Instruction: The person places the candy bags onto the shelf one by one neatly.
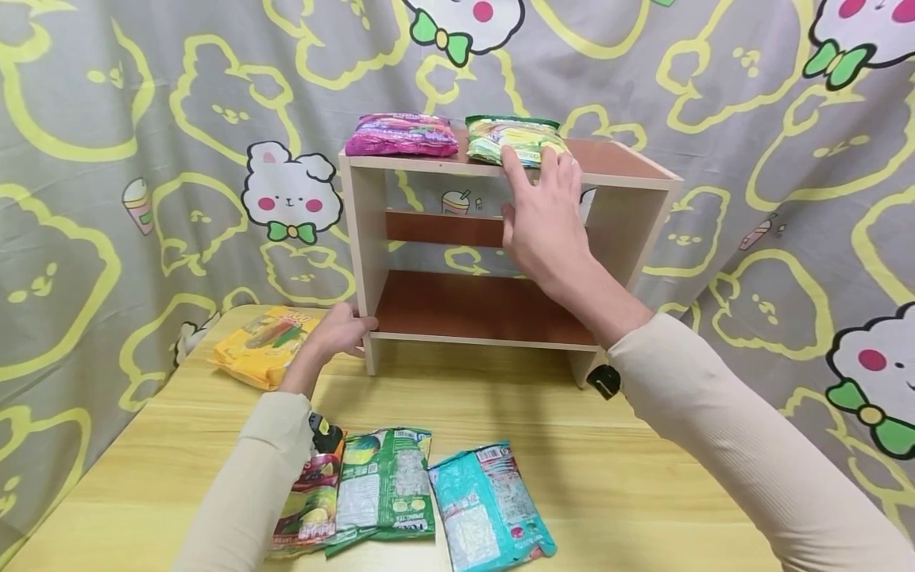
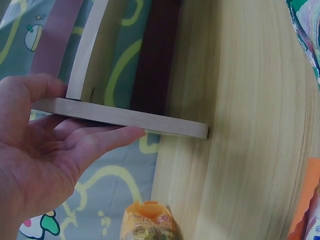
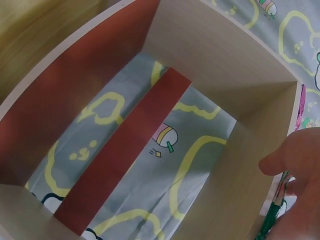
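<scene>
My left hand (image 1: 339, 329) holds the left side panel of a small wooden shelf unit (image 1: 472, 306). In the left wrist view, the thumb lies on the panel's inner side and the fingers along its outer face. On the top board, my right hand (image 1: 546, 218) touches the front of a green and yellow candy bag (image 1: 493, 141) with extended fingertips. Its thumb (image 3: 275, 162) is by the board's front edge in the right wrist view, where most of the bag is hidden. A purple candy bag (image 1: 402, 135) lies left of the green and yellow one.
A yellow bag (image 1: 266, 345) lies on the table (image 1: 608, 477) left of the shelf. In front are a green bag (image 1: 386, 485), a teal bag (image 1: 489, 508) and a red-orange bag (image 1: 310, 504) partly covered by my left forearm. A patterned curtain (image 1: 179, 103) hangs behind.
</scene>
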Demonstrator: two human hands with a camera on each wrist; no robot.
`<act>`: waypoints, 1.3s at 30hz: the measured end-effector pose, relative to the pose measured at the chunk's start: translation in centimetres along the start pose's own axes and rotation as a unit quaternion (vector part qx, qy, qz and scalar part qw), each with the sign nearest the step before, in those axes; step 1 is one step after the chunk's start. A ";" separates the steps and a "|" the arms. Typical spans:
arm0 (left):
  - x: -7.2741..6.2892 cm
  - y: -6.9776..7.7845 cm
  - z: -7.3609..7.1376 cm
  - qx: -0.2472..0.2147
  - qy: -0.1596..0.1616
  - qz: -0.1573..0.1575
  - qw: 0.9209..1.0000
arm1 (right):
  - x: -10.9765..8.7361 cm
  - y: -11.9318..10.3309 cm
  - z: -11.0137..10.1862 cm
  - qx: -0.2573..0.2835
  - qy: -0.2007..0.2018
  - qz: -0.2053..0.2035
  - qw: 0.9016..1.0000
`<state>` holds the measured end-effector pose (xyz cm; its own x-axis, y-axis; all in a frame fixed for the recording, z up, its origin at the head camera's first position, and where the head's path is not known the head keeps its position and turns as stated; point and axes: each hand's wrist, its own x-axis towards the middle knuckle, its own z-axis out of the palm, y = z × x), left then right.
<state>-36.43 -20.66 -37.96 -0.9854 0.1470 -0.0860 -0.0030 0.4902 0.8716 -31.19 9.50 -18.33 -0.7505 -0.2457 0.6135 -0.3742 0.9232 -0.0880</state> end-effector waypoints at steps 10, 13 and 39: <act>-0.1 0.1 -0.1 -0.001 0.003 0.001 1.000 | 0.8 -1.0 0.0 -0.003 -0.037 0.022 0.999; -0.2 0.1 -0.1 -0.003 0.003 0.000 1.000 | 1.0 -1.3 -0.1 -0.007 -0.049 0.028 0.998; -0.3 0.3 0.0 -0.003 0.003 -0.008 1.000 | 1.7 -1.5 -0.3 0.026 -0.065 0.042 0.997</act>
<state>-36.16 -20.58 -37.70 -0.9861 0.1344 -0.0975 -0.0199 0.4871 0.8731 -31.69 7.76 -16.93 -0.8431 -0.2080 0.4960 -0.3324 0.9265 -0.1763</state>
